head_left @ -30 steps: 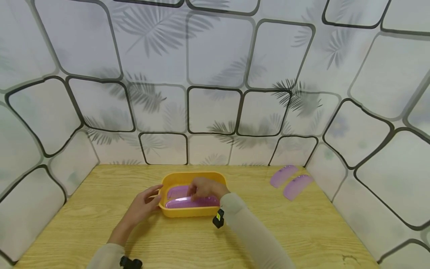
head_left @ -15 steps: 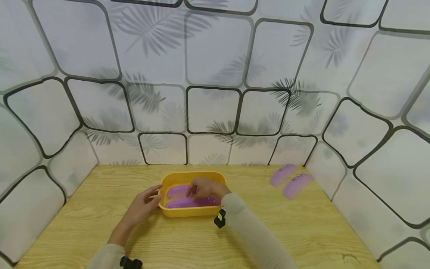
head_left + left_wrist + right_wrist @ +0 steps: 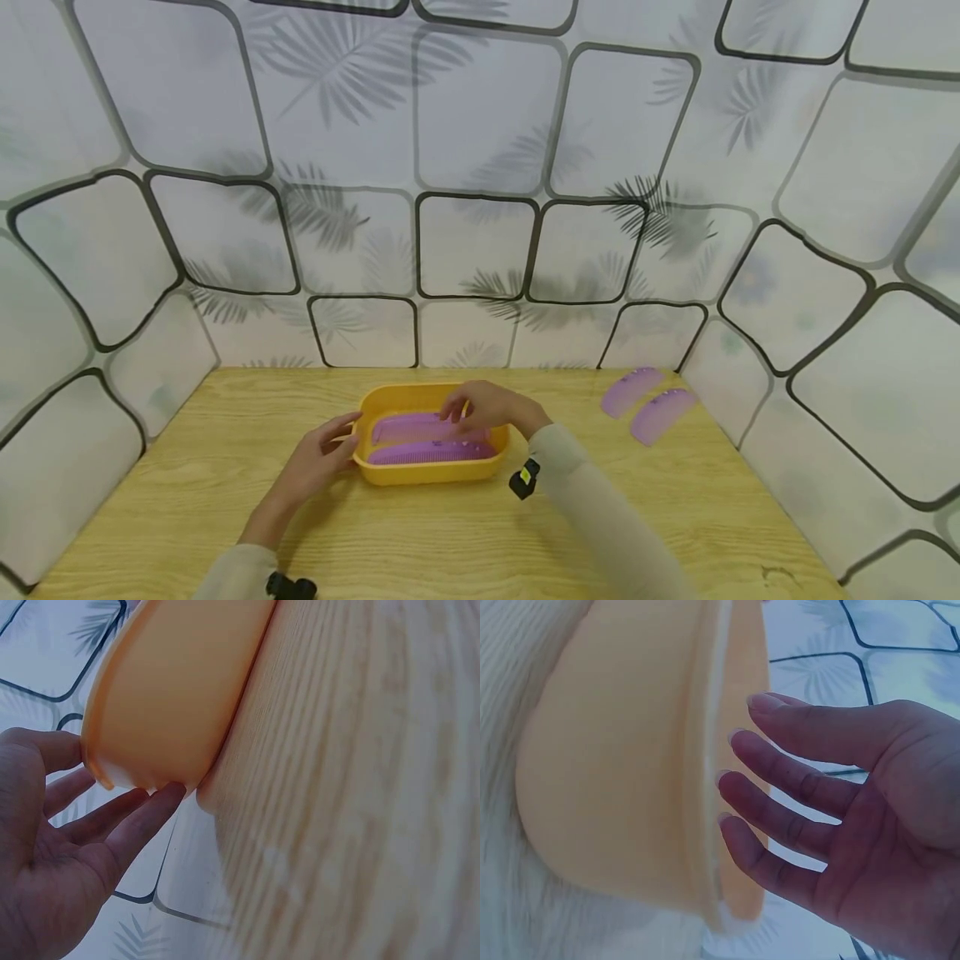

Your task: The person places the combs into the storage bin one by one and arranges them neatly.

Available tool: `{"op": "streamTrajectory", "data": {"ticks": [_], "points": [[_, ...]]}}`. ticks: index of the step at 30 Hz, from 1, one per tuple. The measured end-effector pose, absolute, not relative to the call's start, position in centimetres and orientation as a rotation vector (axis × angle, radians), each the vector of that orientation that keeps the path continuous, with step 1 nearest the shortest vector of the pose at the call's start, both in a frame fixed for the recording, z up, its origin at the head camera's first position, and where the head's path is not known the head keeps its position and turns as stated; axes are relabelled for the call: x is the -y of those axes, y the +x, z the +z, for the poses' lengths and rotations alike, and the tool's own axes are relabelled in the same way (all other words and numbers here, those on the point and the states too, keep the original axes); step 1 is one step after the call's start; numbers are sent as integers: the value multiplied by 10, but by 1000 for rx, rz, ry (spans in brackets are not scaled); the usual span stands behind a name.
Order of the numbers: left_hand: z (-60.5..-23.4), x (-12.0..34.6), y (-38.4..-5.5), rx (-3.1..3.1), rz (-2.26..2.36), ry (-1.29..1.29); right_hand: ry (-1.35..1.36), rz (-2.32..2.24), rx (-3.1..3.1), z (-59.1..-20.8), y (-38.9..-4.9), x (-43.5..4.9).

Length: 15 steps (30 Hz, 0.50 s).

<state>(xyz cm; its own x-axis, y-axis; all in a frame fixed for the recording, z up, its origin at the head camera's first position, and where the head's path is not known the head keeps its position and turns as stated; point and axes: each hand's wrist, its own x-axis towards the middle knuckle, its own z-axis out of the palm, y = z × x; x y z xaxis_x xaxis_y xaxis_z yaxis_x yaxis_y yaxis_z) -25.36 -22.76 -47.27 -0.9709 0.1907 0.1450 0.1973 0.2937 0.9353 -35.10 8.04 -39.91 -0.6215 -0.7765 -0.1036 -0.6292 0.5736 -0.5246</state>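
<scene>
On a wood-grain tabletop (image 3: 420,542), head view, two purple combs (image 3: 427,453) are lying in a yellow tub (image 3: 431,475), two more combs (image 3: 662,416) well apart at right. The right hand (image 3: 486,406) is hovering above the tub; a low dip could be knocking its combs askew. Left wrist view: the left hand (image 3: 56,859), fingers extended, is touching the tub's end. The right wrist view is baring a palm hidden in the head view, fingers loosely curved, gripping nothing.

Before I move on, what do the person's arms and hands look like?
The left hand and right hand are bare, with no gloves or rings showing. The left sleeve and right sleeve are pale beige. The left wrist camera is black; the right wrist camera is black with a yellow patch.
</scene>
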Motion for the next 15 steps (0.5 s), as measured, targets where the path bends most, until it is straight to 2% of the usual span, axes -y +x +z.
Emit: {"op": "streamTrajectory", "data": {"ticks": [15], "points": [[-474, 228, -255, 2525, -1819, -374, -1108, -692, -2536, -384, -359, -145]]}}
